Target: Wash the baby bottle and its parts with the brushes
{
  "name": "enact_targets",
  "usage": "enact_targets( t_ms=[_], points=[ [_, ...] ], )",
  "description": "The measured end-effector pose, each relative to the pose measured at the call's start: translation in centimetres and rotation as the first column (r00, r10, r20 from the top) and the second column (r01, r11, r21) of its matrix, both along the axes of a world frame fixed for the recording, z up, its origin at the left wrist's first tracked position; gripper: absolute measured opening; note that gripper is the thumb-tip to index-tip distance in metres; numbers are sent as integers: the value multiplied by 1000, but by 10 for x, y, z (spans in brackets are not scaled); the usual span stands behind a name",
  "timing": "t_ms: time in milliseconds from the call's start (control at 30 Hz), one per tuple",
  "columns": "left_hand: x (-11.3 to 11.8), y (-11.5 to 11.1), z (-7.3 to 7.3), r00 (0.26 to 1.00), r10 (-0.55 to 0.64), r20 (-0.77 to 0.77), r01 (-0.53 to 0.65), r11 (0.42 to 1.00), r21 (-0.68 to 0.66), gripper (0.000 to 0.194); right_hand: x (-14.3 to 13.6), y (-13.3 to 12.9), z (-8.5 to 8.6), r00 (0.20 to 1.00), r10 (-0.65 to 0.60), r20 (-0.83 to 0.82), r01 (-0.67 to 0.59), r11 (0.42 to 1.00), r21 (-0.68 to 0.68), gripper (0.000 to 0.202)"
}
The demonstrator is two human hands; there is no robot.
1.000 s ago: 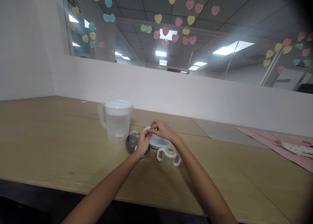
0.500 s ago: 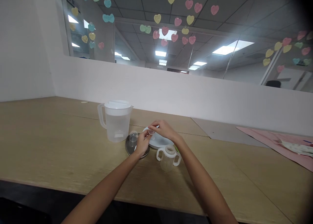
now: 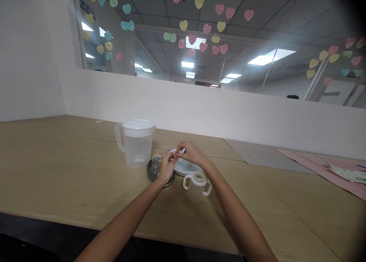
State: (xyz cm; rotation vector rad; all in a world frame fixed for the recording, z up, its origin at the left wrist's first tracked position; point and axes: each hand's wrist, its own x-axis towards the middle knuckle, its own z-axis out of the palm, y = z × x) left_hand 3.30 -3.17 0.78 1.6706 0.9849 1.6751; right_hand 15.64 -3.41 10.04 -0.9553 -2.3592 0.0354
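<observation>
A small clear, round piece [image 3: 176, 154] is held between the fingertips of both hands. My left hand [image 3: 166, 170] grips it from the left, above a dark round tray [image 3: 152, 174]. My right hand [image 3: 189, 152] pinches it from the right, over a pale plate [image 3: 187, 167]. A clear cup [image 3: 156, 163] stands on the tray, partly beside my left hand. Just in front of the plate stands an open clear bottle [image 3: 196, 189] with two white handles. What else lies under my left hand is hidden.
Left of the tray stands a lidded clear pitcher [image 3: 137, 147] holding liquid. A pink cloth [image 3: 317, 163] lies at the far right. Behind the table [image 3: 71, 170] rises a white wall [image 3: 183, 106] with a window above.
My right fingers have shifted slightly around the small clear piece, which is now tilted and seen more edge-on. The whole view has moved a little.
</observation>
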Motion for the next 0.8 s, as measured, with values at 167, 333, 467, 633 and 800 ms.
enact_targets(
  t_ms=[167, 333, 467, 633, 800],
  points=[
    [0, -7, 5, 995, 69, -68, -66, 996, 55, 28, -3, -4, 3, 998, -59, -21, 59, 998, 7, 5],
    [0, -12, 9, 991, 95, -99, -88, 993, 76, 27, -4, -7, 6, 985, -124, -117, 126, 992, 15, 10],
    [0, -12, 9, 990, 99, -105, -94, 994, 49, 29, -3, -7, 9, 965, -191, -180, 199, 980, 28, 12],
    [0, -9, 7, 983, 86, -159, -80, 996, 39, 25, -1, -4, 7, 954, -242, -178, 249, 968, 19, 12],
    [0, -6, 3, 975, 75, -208, -69, 997, 38, 22, 0, -6, 7, 973, -208, -98, 205, 978, -40, 16]
  ],
)
